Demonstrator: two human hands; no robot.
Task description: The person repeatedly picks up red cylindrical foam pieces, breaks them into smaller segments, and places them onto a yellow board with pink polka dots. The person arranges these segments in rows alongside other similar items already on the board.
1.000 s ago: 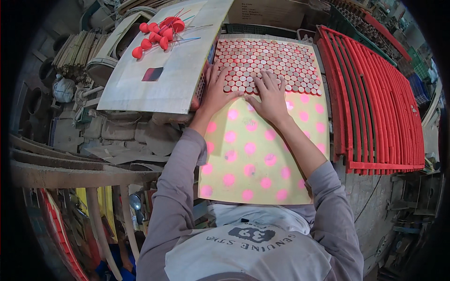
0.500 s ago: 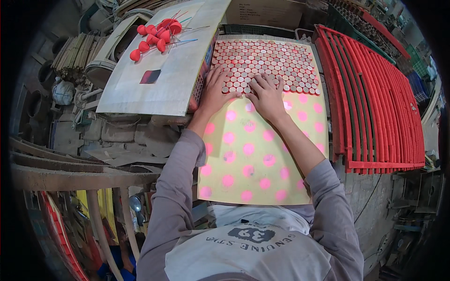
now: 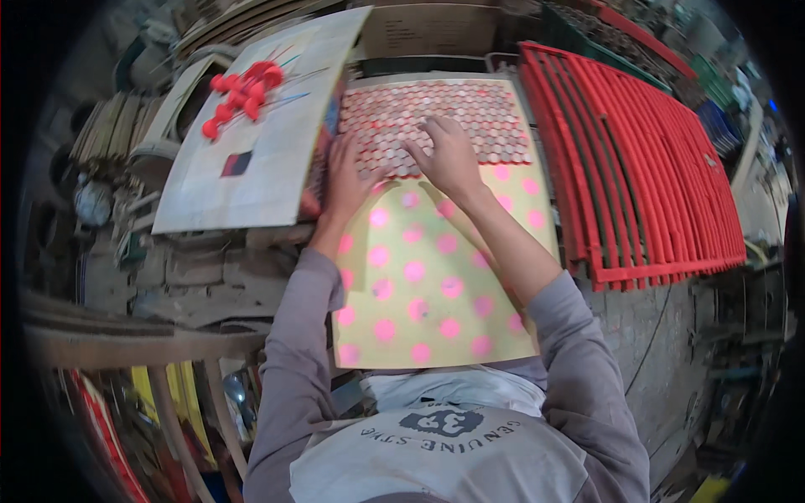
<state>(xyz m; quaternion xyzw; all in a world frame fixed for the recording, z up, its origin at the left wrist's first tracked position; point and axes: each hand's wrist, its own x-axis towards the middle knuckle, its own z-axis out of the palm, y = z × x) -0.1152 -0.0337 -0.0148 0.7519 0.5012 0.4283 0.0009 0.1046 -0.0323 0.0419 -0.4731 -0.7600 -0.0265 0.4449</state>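
Note:
Small round discs with pale tops and red sides are packed in tight rows over the far part of a pale yellow board marked with pink dots. My left hand lies at the left edge of the packed discs, fingers stretched out and thumb spread along the nearest row. Over the middle of the discs, my right hand is lifted with bent fingers, its thumb apart from them and nothing visible between. Motion blurs both hands a little.
A tilted pale panel at left carries red rounded pieces on thin sticks and a small dark square. Red-painted slats stand in a rack at right. A cardboard box is behind the board.
My right hand has risen off the near edge of the discs, its fingers curling. My left hand stays at the left side. The whole view has shifted and turned slightly.

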